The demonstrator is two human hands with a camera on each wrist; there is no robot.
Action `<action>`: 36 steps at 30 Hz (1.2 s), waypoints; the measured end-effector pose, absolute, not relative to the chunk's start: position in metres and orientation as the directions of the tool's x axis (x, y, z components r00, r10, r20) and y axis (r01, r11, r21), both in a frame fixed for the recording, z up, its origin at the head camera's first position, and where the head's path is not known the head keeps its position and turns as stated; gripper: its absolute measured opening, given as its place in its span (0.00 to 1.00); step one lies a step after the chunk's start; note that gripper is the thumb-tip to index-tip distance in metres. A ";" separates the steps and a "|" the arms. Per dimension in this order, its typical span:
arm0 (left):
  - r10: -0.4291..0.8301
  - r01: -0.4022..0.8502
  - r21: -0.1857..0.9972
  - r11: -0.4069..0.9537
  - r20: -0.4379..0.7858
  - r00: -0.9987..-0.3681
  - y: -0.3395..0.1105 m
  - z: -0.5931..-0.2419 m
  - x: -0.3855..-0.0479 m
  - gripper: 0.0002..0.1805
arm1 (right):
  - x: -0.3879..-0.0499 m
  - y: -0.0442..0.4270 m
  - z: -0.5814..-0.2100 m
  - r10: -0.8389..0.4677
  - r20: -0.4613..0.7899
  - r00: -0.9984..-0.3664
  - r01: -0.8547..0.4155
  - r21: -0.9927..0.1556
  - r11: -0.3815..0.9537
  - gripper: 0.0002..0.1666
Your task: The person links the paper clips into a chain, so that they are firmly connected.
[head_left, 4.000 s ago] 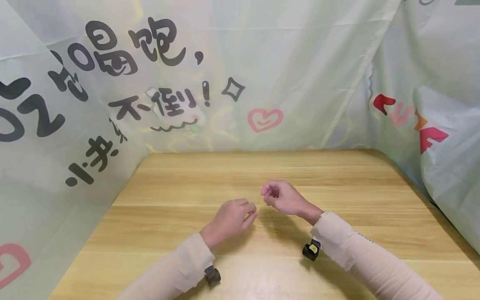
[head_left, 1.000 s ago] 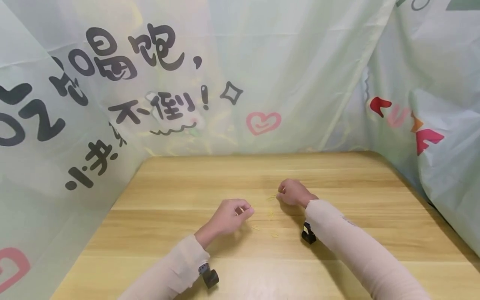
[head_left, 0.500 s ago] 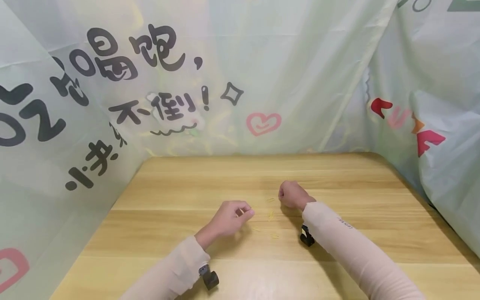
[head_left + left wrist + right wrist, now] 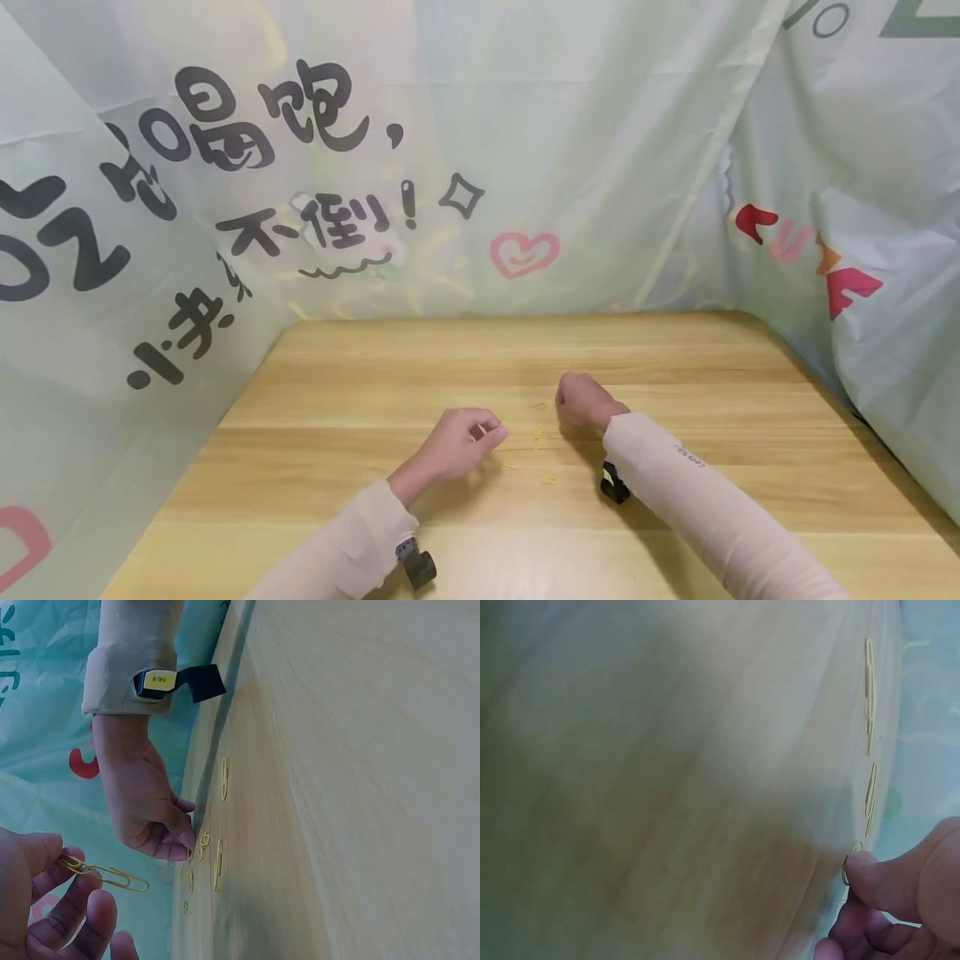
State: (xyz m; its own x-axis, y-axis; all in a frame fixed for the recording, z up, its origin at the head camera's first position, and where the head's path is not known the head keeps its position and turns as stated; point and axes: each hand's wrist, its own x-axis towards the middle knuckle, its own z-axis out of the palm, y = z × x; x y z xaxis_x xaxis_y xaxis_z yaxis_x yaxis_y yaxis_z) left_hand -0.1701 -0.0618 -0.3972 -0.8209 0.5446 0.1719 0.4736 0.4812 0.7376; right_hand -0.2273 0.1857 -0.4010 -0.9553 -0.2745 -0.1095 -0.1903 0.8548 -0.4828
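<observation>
My left hand (image 4: 457,442) pinches a short chain of gold paper clips (image 4: 126,880) between thumb and index finger, raised over the table; at least two clips look linked. Farther right, my right hand (image 4: 587,402) is down at the tabletop. Its thumb and fingers pinch a gold paper clip (image 4: 846,873), mostly covered by the thumb in the right wrist view. Several loose paper clips lie between and around the hands, among them one clip (image 4: 224,778) nearer the right sleeve and another clip (image 4: 218,865) below it in the left wrist view.
The wooden table (image 4: 337,375) has a pale printed cloth (image 4: 600,167) hanging behind it and at both sides. Loose clips (image 4: 547,479) lie in front of the right hand. Each sleeve cuff carries a small black camera (image 4: 615,483).
Four seconds ago the hands were close together over the clips. Since then my right hand has moved right and down to the tabletop, its fingers closing on a clip. The left has stayed nearly still.
</observation>
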 end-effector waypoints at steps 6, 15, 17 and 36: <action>0.543 0.477 0.739 0.477 0.179 -0.820 -0.063 -0.397 -0.169 0.15 | -0.226 0.184 -0.404 -0.271 -0.120 -0.955 -0.181 -0.488 0.854 0.21; 0.540 0.485 0.740 0.466 0.197 -0.819 -0.065 -0.396 -0.171 0.14 | -0.225 0.185 -0.399 -0.273 -0.061 -0.960 -0.198 -0.540 0.818 0.11; 0.538 0.484 0.744 0.461 0.199 -0.819 -0.065 -0.397 -0.171 0.13 | -0.224 0.185 -0.398 -0.272 -0.047 -0.961 -0.202 -0.551 0.810 0.05; 0.535 0.484 0.738 0.470 0.197 -0.821 -0.065 -0.403 -0.170 0.13 | -0.215 0.181 -0.393 -0.321 0.010 -0.947 -0.258 -0.617 0.743 0.08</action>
